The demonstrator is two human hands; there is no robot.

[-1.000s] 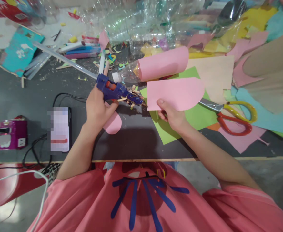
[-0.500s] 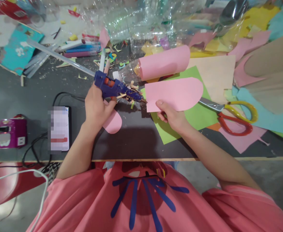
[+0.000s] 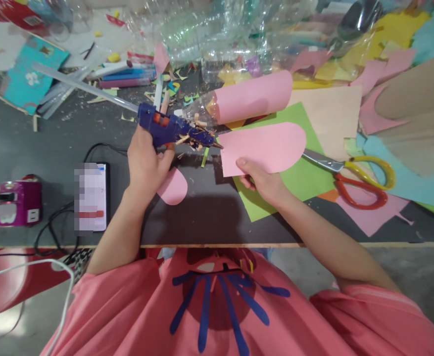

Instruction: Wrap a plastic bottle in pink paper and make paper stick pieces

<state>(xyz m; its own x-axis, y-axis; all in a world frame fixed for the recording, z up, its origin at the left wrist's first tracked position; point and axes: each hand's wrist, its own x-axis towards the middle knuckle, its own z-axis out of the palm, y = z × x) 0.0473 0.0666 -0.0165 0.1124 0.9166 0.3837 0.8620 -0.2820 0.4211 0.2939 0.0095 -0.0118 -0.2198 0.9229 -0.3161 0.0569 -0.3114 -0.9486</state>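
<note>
My left hand (image 3: 146, 160) is closed around the handle of a blue glue gun (image 3: 165, 127), with a long clear glue stick (image 3: 90, 89) poking out of its back. Paper scraps cling to the gun's front. Its nozzle is at the left edge of a pink paper piece (image 3: 268, 146) with a rounded right end. Thumb on top and fingers beneath, my right hand (image 3: 259, 180) pinches that paper by its lower edge. Below my left hand, a second rounded pink piece (image 3: 174, 187) lies on the table, partly hidden. Behind the gun lies a clear plastic bottle (image 3: 204, 106) wrapped in pink paper.
Scissors (image 3: 365, 180) with red and yellow handles lie to the right, blades over green paper (image 3: 254, 207). A phone (image 3: 92, 198) and black cable (image 3: 53, 222) are at left. Clear plastic bottles (image 3: 187, 34), markers (image 3: 127, 74) and coloured scraps crowd the back.
The glue gun has shifted slightly left, its nozzle moving up along the paper's left edge. My right hand has moved the pink paper a little left and down, tilting it slightly.
</note>
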